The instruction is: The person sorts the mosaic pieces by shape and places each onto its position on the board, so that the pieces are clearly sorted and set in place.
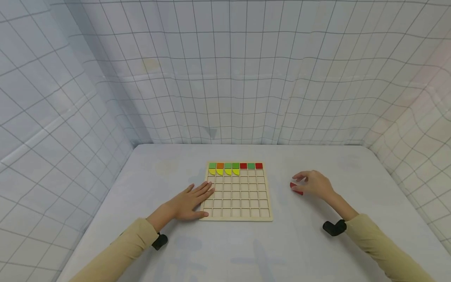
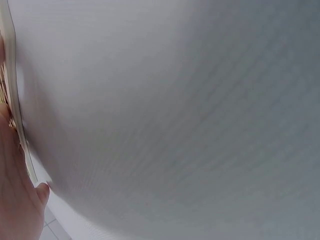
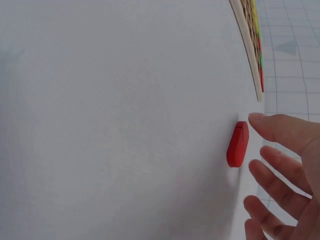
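A pale wooden grid board (image 1: 236, 219) lies on the table. Its top row holds green, orange and red square pieces (image 1: 243, 166); below them, several yellow quarter-round pieces (image 1: 228, 172) fill the left cells of the second row. Spread fingers of my left hand (image 1: 188, 203) rest on the board's left edge, the thumb near its lower corner. To the right of the board, my right hand (image 1: 317, 185) hovers at a small red piece (image 3: 238, 145) with a dark seam. In the right wrist view a gap shows between thumb, fingers and that piece. The left wrist view catches only part of the left hand.
White cloth covers the table (image 1: 232, 250). Grid-lined white curtains (image 1: 225, 78) hang behind it and along both sides. A black wrist device (image 1: 334, 227) sits at the right cuff, another (image 1: 160, 241) at the left.
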Demonstrator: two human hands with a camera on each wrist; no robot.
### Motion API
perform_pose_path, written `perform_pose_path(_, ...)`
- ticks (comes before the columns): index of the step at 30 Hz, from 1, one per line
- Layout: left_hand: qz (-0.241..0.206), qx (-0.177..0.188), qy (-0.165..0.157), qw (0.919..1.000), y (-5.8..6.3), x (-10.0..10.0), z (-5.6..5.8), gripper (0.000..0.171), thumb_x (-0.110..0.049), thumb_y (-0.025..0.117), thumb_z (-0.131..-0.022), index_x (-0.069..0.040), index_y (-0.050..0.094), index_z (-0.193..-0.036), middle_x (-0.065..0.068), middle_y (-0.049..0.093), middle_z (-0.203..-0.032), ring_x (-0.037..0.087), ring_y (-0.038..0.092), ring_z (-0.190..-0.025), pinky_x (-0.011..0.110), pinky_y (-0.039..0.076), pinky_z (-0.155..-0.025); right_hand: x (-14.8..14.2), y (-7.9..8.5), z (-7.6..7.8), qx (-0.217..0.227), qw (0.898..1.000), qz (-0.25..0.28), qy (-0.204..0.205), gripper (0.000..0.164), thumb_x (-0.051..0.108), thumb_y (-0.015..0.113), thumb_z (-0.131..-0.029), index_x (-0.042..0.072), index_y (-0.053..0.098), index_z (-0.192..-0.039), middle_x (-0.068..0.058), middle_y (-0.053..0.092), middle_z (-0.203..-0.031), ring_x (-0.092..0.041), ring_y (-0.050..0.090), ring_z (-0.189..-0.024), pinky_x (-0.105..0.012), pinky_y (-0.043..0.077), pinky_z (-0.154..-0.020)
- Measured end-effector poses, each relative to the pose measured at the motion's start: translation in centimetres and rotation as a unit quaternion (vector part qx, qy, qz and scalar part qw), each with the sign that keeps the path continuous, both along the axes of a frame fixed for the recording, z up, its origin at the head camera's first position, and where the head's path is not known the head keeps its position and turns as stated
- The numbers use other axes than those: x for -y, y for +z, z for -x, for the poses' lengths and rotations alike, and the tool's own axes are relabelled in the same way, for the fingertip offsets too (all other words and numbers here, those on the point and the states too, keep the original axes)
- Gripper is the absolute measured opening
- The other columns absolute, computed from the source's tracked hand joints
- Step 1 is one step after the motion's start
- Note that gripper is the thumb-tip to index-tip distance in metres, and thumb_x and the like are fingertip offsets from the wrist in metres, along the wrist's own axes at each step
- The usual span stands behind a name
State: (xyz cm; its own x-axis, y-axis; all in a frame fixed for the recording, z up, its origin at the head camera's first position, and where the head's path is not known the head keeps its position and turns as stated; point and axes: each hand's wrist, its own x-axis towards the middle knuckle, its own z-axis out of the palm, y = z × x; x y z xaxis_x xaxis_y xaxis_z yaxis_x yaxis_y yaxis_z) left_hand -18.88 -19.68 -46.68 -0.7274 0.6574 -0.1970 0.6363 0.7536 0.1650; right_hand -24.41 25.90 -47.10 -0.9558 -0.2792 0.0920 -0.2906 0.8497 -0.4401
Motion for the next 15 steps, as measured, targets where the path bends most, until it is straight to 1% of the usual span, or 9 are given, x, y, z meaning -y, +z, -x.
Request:
perform_pose_path(5, -0.001, -0.003, -0.001, 1.0000, -0.07, 0.03, 0.00, 0.080, -0.055, 0.046, -0.095, -0.011, 0.018, -0.155, 0.011, 0.010, -0.163, 0.029, 0.012, -0.150, 0.060, 0.015, -0.116, -0.35, -0.49, -0.09, 0.003, 1.000, -0.001, 0.001, 0.037, 0.034, 0.081, -0.074, 0.010, 0.075, -0.102, -0.005, 0.073, -0.093, -0.019, 0.061, -0.082, -0.028, 0.047, -0.062)
perform_pose_path(10, -0.004, -0.004, -0.001, 1.0000, -0.13, 0.05, 0.00, 0.080, -0.056, 0.046, -0.094, -0.012, 0.018, -0.155, 0.011, 0.011, -0.163, 0.029, 0.012, -0.150, 0.060, 0.015, -0.116, -0.59, -0.65, -0.29, 0.008, 1.000, 0.004, -0.004, 0.040, 0.036, 0.082, -0.074, 0.008, 0.075, -0.101, -0.006, 0.073, -0.095, -0.020, 0.062, -0.082, -0.029, 0.048, -0.063)
perform_pose_path(15, -0.006, -0.003, -0.001, 1.0000, -0.04, 0.04, 0.00, 0.080, -0.055, 0.047, -0.094, -0.012, 0.019, -0.155, 0.011, 0.011, -0.162, 0.030, 0.013, -0.150, 0.060, 0.015, -0.116, -0.74, -0.81, -0.32, 0.010, 1.000, 0.001, -0.005, 0.036, 0.037, 0.081, -0.074, 0.009, 0.076, -0.097, -0.005, 0.073, -0.091, -0.017, 0.060, -0.079, -0.027, 0.045, -0.059)
